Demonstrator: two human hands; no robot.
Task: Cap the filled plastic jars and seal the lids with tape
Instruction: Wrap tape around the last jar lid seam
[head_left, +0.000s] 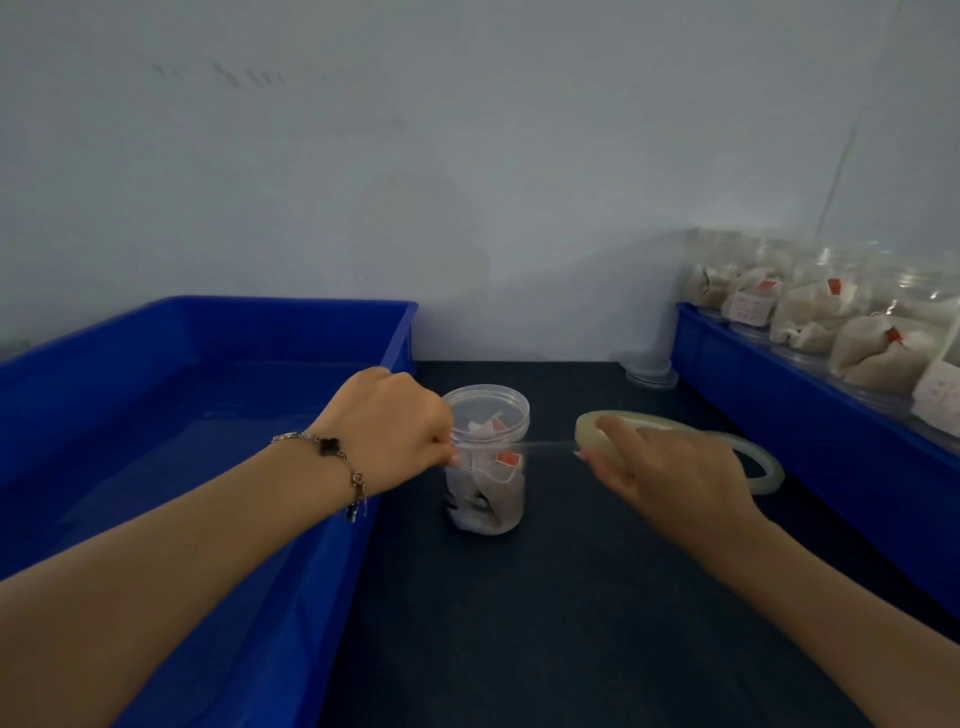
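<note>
Overhead, dark tabletop, pale wall

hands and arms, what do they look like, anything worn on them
Both forearms are bare, with no sleeves or gloves in view. The left hand has a thin silver-toned chain bracelet at the wrist, with a dark clover-shaped charm and small dangling pieces. The right hand shows nothing worn on its wrist or fingers.

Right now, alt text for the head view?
A person's left hand pinches the tape end against a capped clear jar on a dark table, while the right hand holds the tape roll with a strip stretched between. Blue bins flank it: the left bin and a right bin of filled jars.
</note>
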